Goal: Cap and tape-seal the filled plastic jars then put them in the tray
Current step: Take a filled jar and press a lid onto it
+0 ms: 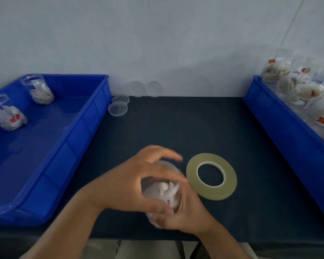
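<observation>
**Jar held in both hands, front of table**

Clear jar point(165, 189), filled with white packets, sits between both hands over the table point(176, 124), just left of the tape roll point(193, 174). Left hand point(138, 182) curls over its far end; right hand point(187, 212) grips the near end from below. Long axis tilted, running near-to-far; motion blur hides the cap end. Red tags on packets in the left tray point(79, 131); no writing legible.
</observation>
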Motion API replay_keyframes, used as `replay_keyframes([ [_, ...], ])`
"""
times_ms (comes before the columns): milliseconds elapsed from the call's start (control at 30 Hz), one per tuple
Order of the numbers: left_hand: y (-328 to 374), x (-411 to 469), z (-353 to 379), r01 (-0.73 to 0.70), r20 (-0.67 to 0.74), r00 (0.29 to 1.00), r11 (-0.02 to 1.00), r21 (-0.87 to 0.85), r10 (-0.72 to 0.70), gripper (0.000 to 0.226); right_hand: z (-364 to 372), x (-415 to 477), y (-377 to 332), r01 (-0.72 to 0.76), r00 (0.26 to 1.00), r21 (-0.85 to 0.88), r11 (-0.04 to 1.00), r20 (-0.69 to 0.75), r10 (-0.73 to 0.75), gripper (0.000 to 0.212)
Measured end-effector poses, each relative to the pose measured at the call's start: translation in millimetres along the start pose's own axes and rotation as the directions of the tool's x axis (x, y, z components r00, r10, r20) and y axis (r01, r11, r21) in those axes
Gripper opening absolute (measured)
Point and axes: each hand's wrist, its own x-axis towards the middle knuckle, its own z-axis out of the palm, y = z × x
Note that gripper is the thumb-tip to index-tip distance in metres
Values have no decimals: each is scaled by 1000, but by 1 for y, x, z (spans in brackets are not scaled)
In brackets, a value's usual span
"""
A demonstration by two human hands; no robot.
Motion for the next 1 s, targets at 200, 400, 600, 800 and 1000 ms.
replay_keyframes([
  [200, -3, -20, -2, 212, -106, 964, 943, -258, -246, 93, 5, 2, 0, -18, 960, -137, 990, -279, -22, 82],
  [400, 33, 16, 55, 326, -550, 797, 944, 44, -250, 63, -2, 1, 4, -27, 981, -82, 996, -191, 11, 82],
  [600, 18, 18, 36, 234, -435, 869, 970, -64, -238, 54, -8, 1, 0, -63, 982, -130, 989, -187, 38, 82],
  [800, 21, 9, 60, 281, -592, 724, 935, -216, -354, 83, 2, 1, 6, -58, 954, -227, 972, -299, -13, 81],
  [1000, 14, 7, 70, 288, -597, 698, 919, -270, -395, 85, -1, -5, 5, -70, 969, -300, 951, -246, -6, 91],
])
